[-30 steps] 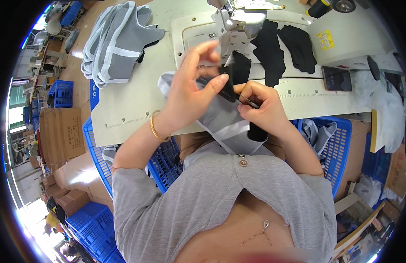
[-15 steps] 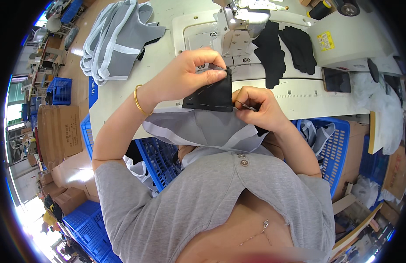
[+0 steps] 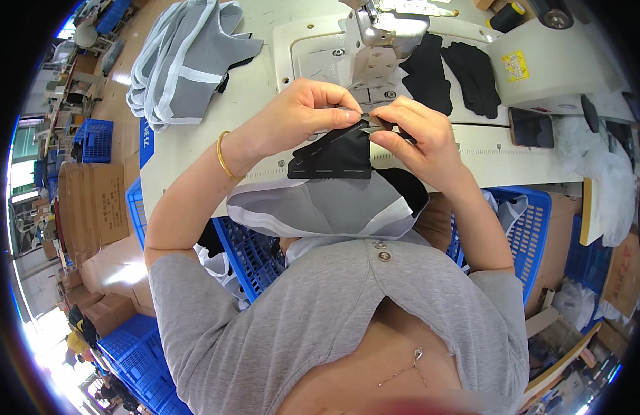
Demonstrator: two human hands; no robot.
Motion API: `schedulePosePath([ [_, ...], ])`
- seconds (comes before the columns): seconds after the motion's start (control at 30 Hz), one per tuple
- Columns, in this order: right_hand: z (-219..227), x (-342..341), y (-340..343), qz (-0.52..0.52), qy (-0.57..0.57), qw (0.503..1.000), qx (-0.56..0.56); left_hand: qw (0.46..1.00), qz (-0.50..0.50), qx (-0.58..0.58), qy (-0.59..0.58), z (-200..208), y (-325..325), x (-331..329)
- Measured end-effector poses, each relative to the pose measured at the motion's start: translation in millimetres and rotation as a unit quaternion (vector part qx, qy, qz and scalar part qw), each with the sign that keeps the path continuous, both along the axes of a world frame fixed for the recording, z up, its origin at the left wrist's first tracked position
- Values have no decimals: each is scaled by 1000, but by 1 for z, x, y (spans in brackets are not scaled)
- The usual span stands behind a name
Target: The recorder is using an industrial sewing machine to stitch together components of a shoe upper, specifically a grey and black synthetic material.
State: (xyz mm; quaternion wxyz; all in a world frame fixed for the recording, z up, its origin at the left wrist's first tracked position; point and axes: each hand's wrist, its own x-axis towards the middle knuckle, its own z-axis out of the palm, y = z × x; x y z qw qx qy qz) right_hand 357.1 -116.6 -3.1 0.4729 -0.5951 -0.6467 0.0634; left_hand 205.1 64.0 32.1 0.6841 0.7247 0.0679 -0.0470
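A black fabric piece (image 3: 341,155) with a pale stitched line along its lower edge lies at the table's front edge. It joins a grey garment piece with white bands (image 3: 320,207) that hangs towards my lap. My left hand (image 3: 309,111) is closed, pinching the black fabric's upper corner between thumb and fingers. Close against it, my right hand (image 3: 420,135) is closed around a slim metal tool (image 3: 377,127), mostly hidden by the fingers. The tool's pale tip meets the black fabric at my left fingertips; its exact kind is not clear.
The sewing machine (image 3: 382,41) stands just beyond my hands. Black cut pieces (image 3: 472,79) and a phone (image 3: 531,128) lie at the right. Grey garment pieces (image 3: 185,69) are piled at the left. Blue baskets (image 3: 531,235) flank me below the table (image 3: 195,155).
My right hand has risen from the black fabric's lower right side to its upper corner, bringing the metal tool to my left fingertips. The fabric's upper edge is now folded over.
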Motion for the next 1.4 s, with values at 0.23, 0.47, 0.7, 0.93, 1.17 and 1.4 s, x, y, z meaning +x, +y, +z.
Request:
schedulePosePath([
  [0.23, -4, -4, 1, 2, 184, 983, -1, 999, 34, 14, -2, -14, 7, -25],
  [0.47, -22, 1, -30, -11, 318, 947, -53, 947, 298, -65, 95, -5, 82, -255],
  [0.7, -24, -27, 4, 52, 301, 949, -80, 781, 563, -73, 260, -124, 118, -615],
  [0.93, -22, -51, 16, 58, 231, 963, -128, 393, 741, 523, 150, -271, 89, -543],
  [1.17, -13, -68, 35, 45, 173, 972, -156, 463, 752, 455, 115, -273, 33, -446],
  [1.4, -27, -71, 30, -19, 152, 966, -208, 383, 794, 468, 59, -200, 19, -378],
])
